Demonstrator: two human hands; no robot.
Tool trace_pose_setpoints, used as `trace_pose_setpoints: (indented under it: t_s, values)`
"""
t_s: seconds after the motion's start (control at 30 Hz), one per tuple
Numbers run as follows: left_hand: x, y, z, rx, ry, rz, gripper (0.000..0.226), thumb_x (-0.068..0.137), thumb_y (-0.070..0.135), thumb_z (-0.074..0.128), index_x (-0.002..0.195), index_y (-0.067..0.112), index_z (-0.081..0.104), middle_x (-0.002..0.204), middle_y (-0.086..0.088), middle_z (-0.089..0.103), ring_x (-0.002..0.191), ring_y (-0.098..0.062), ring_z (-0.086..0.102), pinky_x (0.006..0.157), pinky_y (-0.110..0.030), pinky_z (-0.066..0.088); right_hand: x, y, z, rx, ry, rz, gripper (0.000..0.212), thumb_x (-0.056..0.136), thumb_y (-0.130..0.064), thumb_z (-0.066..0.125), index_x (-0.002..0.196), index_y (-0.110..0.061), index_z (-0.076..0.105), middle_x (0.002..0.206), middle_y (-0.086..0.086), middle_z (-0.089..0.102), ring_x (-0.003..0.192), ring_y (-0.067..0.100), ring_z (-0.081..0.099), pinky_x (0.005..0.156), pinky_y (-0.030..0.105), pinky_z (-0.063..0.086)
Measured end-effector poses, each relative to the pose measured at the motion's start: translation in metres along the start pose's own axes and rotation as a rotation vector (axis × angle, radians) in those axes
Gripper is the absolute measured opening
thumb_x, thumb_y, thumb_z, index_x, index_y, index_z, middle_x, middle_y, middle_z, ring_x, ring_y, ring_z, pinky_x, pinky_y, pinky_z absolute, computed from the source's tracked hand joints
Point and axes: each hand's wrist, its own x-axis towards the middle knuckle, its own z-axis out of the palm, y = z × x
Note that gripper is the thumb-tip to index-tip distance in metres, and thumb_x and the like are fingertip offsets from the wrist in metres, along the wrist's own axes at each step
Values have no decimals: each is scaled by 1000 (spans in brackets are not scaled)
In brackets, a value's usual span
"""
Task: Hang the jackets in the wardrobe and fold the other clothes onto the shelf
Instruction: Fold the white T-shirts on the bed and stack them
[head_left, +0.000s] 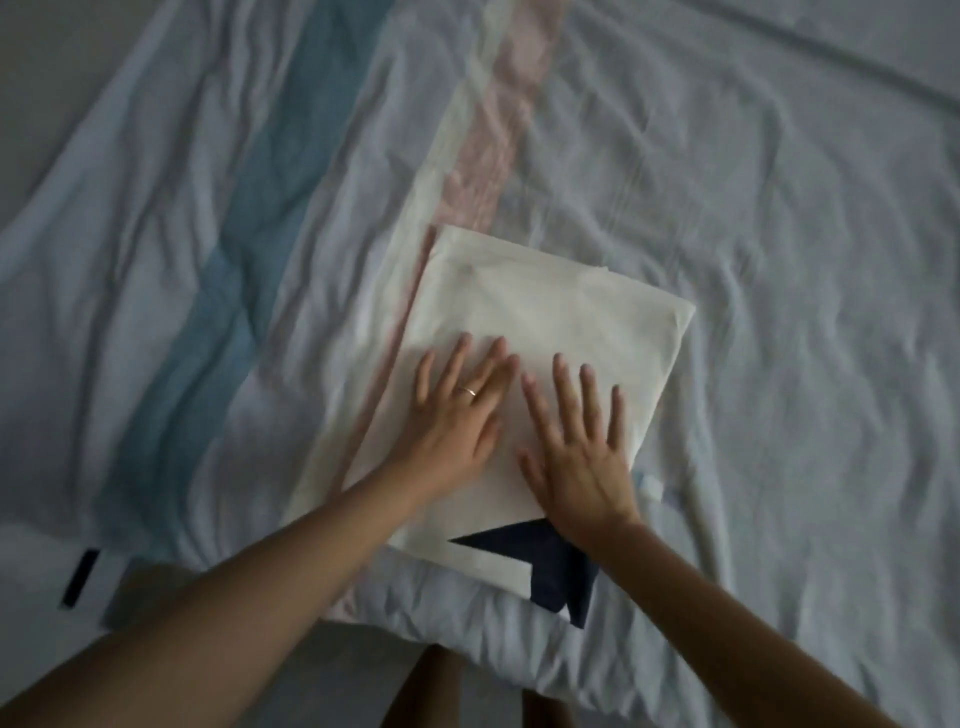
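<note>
Flatly, both hands' spread fingers (563, 379) press the folded white garment (545, 312) on the striped bedsheet (779, 260).

Both hands, left (452, 421) and right (582, 457), flat on folded white garment (545, 312) on bedsheet (779, 260).

Left hand (457, 421) wearing a thin gold-toned ring (469, 392) on one finger. Right hand (582, 457) without jewellery. Both forearms bare, with no sleeve visible to the frame edge.

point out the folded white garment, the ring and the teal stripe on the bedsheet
folded white garment (550, 306): head view, upper flat panel
ring (469, 392): head view, band on a left hand finger
teal stripe (291, 171): head view, mid-stripe
</note>
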Motion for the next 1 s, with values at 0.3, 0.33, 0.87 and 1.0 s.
trace_pose_setpoints:
  t_s: [0.3,0.33,0.87,1.0]
  values:
    - [-124,-1,13,-99,-89,-431,74,88,44,49,150,14,23,155,-19,22,137,-41,29,106,-53,28,-151,-22,12,354,-147,376,57,92,-42,45,143,-17,36,146,4,41,131,21,39,105,36,36]
    - [-125,0,9,-220,-58,-561,77,87,39,59,149,9,25,150,-23,28,130,-43,37,102,-52,32,-151,-23,6,469,-129,497,56,90,-38,54,140,-17,37,139,3,46,124,19,46,98,35,44]
    - [22,-33,-188,-2042,212,-1065,7,91,18,56,95,13,56,91,-9,60,83,-18,61,62,-27,58,30,-14,-190,2544,78,829,24,53,-7,73,78,-7,73,88,9,72,80,23,70,76,31,55]
    - [86,-55,-266,-2061,356,-744,7,92,14,52,96,12,58,83,-5,64,78,-15,63,68,-25,55,98,-9,-254,2552,166,608,33,62,-9,68,95,-6,67,89,11,69,79,24,69,71,33,55]
